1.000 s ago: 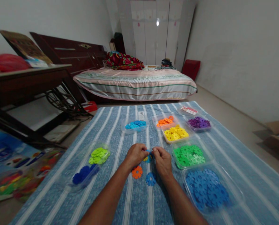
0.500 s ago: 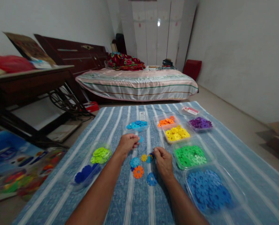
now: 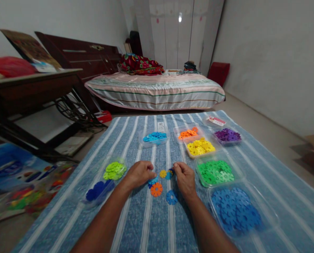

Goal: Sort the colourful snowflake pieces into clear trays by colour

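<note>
My left hand (image 3: 140, 174) is closed in a pinch, its thumb and fingertips at a light blue notched disc (image 3: 153, 180). Partly covered by that hand, this disc overlaps an orange notched disc (image 3: 156, 189), with a bit of dark blue beside them. In the pinched fingers of my right hand (image 3: 184, 178) is the edge of a dark blue notched disc (image 3: 172, 171). A small light blue disc (image 3: 168, 175) and a yellow disc (image 3: 163, 174) adjoin it; how they are joined is too small to tell. A blue disc (image 3: 171, 197) lies nearer me.
Clear tubs of discs stand around: light blue (image 3: 155, 137), orange (image 3: 188, 134), yellow (image 3: 200, 147), purple (image 3: 227, 135), green (image 3: 216, 172), blue (image 3: 234, 211), lime (image 3: 115, 170) and dark blue (image 3: 97, 190). A striped cloth (image 3: 136, 225) lies beneath. Beyond is a bed (image 3: 157, 93).
My left hand has come back toward me from near the light blue tub, down to the discs in the middle. My right hand has stayed almost in place. The view has shifted slightly.
</note>
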`<state>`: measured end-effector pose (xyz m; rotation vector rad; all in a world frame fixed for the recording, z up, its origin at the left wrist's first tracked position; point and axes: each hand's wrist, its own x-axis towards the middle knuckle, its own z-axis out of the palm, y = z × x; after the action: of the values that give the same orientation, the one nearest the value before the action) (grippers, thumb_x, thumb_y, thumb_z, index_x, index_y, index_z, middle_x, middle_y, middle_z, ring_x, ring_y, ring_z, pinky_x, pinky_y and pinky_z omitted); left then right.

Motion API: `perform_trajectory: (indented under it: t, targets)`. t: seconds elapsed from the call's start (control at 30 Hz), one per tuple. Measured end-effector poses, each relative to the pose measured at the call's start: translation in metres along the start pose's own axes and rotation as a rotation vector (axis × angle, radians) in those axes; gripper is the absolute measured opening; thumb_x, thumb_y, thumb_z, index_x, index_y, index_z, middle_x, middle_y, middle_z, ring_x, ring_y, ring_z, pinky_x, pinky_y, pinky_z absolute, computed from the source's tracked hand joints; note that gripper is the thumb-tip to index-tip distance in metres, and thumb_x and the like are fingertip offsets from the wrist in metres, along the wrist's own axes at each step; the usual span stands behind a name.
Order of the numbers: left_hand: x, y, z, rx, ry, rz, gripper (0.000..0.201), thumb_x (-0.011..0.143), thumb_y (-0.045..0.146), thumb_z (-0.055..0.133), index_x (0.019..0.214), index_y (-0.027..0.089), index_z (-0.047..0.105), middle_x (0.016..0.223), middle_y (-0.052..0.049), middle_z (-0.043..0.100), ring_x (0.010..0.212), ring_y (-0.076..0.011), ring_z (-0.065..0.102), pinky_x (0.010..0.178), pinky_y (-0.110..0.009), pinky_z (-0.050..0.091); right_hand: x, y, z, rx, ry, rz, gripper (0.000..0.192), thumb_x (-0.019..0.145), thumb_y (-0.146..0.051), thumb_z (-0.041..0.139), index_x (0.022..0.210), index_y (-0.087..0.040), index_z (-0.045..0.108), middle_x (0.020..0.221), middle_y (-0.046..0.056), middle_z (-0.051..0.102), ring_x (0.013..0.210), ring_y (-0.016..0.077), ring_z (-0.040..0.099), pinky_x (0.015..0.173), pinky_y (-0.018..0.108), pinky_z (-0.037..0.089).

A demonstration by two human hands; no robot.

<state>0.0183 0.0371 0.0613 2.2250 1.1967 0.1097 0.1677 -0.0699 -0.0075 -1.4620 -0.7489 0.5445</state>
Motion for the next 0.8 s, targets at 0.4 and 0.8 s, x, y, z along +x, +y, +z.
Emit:
perform_trajectory:
  t: [0.4, 0.8]
  targets:
    - [-0.012, -0.012, 0.014, -0.005, 0.019, -0.019, 0.013, 0.059, 0.025, 0.065, 0.067, 0.018, 0.057, 0.061, 0.004, 0.053, 0.062, -0.0137, 0.05, 0.057, -0.024, 0.032, 0.001, 0.003, 0.0, -0.011, -0.009, 0.007, 0.034, 0.083, -0.044, 0.052, 0.076, -0.016, 0.069, 0.069, 0.001, 0.064, 0.067, 0.0167, 0.056, 0.065, 0.027, 0.041]
    - [-0.012, -0.013, 0.013, -0.651, 0.036, -0.17, 0.031, 0.05, 0.034, 0.07, 0.073, 0.016, 0.057, 0.048, 0.007, 0.051, 0.043, -0.0088, 0.043, 0.046, -0.021, 0.031, 0.0, 0.003, -0.001, -0.024, -0.015, 0.0, 0.033, 0.085, -0.044, 0.053, 0.078, -0.015, 0.069, 0.071, 0.002, 0.066, 0.069, 0.0168, 0.059, 0.067, 0.026, 0.043]
